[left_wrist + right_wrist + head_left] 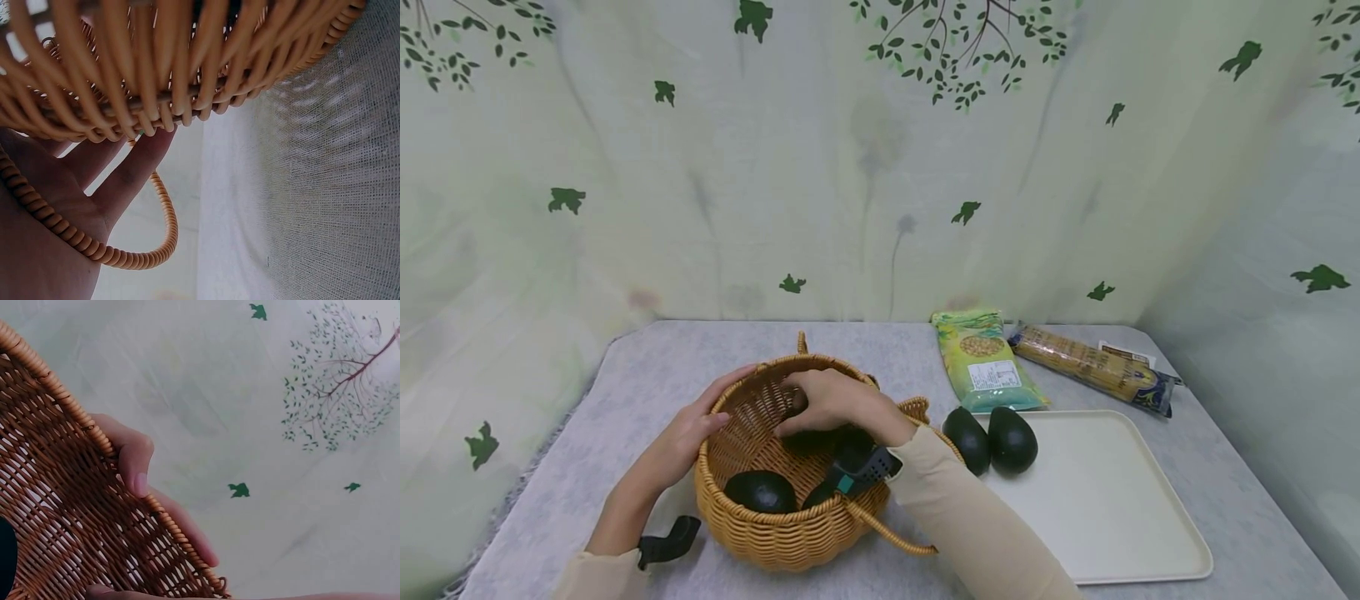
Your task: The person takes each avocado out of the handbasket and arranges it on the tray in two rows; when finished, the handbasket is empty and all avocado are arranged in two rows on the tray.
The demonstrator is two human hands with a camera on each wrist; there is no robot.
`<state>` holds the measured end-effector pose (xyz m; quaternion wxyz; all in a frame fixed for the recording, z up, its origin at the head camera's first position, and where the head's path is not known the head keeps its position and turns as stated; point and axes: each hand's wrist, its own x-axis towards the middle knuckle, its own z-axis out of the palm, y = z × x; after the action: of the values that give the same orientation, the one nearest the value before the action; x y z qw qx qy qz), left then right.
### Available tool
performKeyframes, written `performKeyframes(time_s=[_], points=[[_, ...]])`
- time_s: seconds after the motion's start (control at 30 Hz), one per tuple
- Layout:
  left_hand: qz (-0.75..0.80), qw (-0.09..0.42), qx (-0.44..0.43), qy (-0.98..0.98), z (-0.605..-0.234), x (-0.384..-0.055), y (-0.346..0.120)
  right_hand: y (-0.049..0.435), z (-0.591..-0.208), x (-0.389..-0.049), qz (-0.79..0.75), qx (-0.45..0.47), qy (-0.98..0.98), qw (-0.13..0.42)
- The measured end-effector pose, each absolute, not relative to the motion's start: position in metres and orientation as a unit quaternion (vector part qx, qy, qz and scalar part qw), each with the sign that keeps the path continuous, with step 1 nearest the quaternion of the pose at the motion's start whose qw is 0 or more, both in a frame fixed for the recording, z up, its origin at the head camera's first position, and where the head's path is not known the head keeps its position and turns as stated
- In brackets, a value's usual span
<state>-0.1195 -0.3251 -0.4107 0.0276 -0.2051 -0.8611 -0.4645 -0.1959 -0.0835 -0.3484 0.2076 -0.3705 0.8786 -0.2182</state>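
Nearest you, the wicker basket [790, 546] leans its mouth your way on the grey cloth [655, 375], its beaded handle [895, 537] dropped at the right; inside, a dark green avocado [762, 492] lies against the near wall; your left hand [681, 442] grips the far-left rim, thumb hooked over it and fingers outside; your right hand [835, 400] reaches into the basket, bent over another dark avocado [808, 442], though you cannot tell from here whether the fingers close on it; to the right, the white tray [1097, 500] has two avocados side by side at its far-left corner, the left one [967, 442] touching the right one [1013, 440]; beyond it lie a green-and-yellow bag [958, 354] with a white label [995, 375], and a long pack [1086, 362] with a dark blue end, their print too small to read; behind hangs a leaf-printed curtain [850, 250].
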Motion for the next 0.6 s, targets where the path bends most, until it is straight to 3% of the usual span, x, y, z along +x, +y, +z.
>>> performKeyframes(time_s=[0.27,0.6], points=[[-0.468,0.031,-0.211,-0.858,-0.4103,-0.1192,-0.3243,-0.0829,-0.3503,-0.1967,-0.226,-0.401,0.862,0.214],[-0.468,0.035,-0.213,-0.857,-0.4082,-0.1189,-0.3231,-0.0847,-0.3524,-0.1941,-0.129,-0.427,0.872,0.203]])
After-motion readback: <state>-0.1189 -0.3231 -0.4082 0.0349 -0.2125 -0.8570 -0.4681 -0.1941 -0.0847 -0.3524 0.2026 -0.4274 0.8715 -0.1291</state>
